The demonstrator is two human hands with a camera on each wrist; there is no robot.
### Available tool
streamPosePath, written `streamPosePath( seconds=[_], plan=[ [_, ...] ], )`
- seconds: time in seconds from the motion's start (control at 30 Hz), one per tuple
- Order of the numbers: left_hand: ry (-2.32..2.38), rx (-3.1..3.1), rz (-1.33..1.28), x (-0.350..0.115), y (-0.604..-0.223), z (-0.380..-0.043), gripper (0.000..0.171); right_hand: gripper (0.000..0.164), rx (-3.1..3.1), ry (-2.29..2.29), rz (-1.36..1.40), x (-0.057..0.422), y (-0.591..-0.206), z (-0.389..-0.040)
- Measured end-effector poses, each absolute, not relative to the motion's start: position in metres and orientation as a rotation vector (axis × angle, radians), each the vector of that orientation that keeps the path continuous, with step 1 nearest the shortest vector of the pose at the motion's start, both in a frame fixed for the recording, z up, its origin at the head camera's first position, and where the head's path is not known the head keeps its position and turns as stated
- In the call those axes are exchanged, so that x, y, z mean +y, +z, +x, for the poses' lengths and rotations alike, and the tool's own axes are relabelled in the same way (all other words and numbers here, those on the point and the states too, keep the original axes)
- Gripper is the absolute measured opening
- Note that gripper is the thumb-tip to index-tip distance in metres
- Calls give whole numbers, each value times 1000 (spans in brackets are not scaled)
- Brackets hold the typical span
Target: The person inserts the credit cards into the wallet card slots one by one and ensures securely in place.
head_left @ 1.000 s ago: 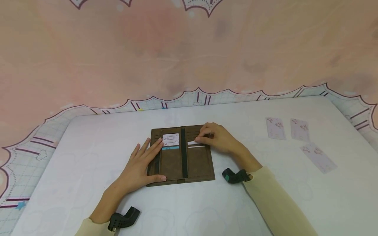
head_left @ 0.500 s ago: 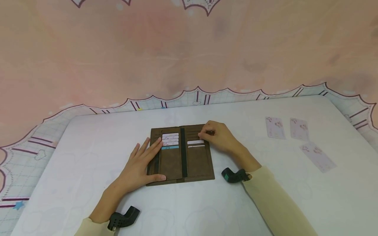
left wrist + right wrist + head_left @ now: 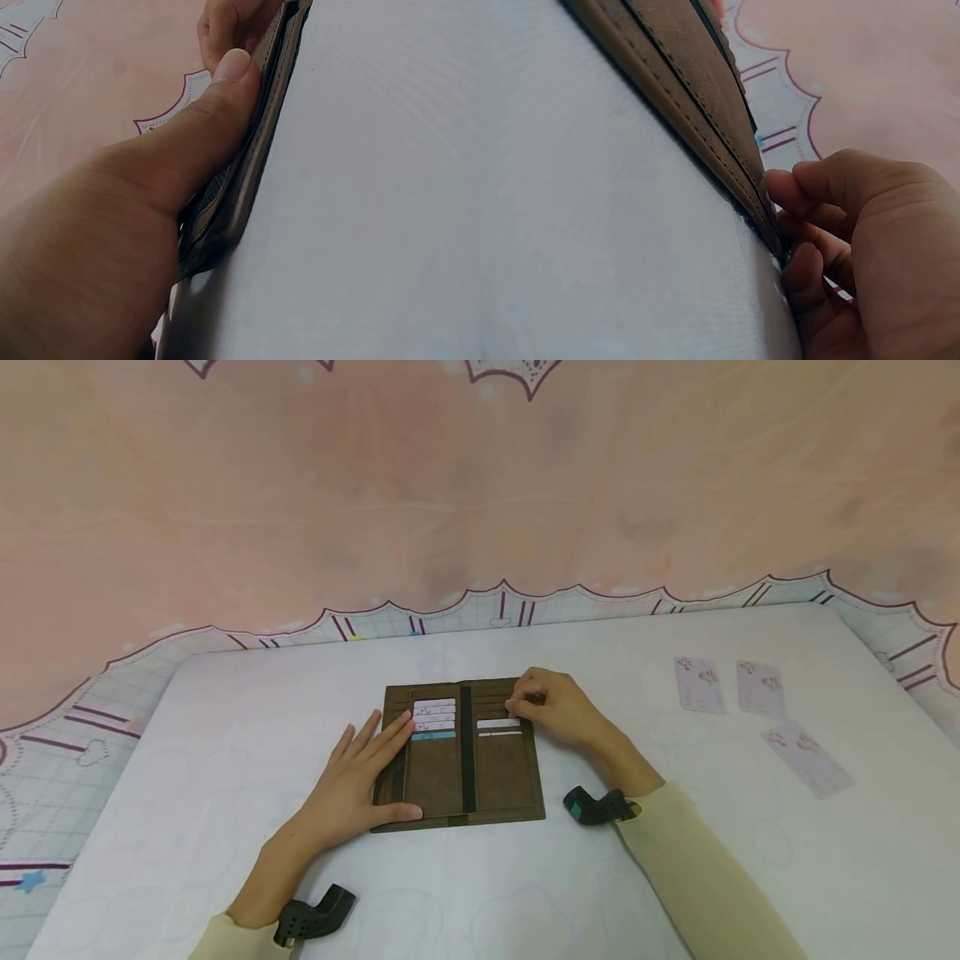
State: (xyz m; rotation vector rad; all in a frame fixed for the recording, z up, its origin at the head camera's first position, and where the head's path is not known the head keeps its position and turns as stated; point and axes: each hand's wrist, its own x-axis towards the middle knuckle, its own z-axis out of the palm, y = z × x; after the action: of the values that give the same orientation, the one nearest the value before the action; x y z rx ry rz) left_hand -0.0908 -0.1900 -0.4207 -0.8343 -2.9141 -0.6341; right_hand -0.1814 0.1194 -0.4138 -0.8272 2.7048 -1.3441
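A brown bifold wallet [image 3: 498,777] lies spread open on the white table. White cards [image 3: 432,714] and a blue card edge [image 3: 432,736] show in its left slots. White card edges [image 3: 498,723] show in the right slots. My left hand [image 3: 360,781] rests on the wallet's left side with straight, spread fingers; its thumb [image 3: 232,67] presses the near edge. My right hand [image 3: 558,706] is at the upper right edge, its curled fingertips [image 3: 780,187] pinching the wallet there. Part of that edge is hidden behind the fingers.
To the right on the table lie three pale printed cards: one card [image 3: 700,685], another card [image 3: 761,687] and a slanted card [image 3: 808,760]. A patterned pink cloth [image 3: 450,510] hangs behind. Black wrist cameras [image 3: 315,917] sit on both wrists.
My right hand has slid slightly right, off the white card in the right slots to the wallet's edge, baring more of that card. The left hand stays put.
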Motion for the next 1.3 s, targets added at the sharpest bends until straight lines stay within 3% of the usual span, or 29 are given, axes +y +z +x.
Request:
streamPosePath(
  seconds=[1.3],
  plan=[
    [-656, -2875, -815, -187, -422, -88, 103, 7, 2720, -1320, -725, 121, -407, -174]
  ],
)
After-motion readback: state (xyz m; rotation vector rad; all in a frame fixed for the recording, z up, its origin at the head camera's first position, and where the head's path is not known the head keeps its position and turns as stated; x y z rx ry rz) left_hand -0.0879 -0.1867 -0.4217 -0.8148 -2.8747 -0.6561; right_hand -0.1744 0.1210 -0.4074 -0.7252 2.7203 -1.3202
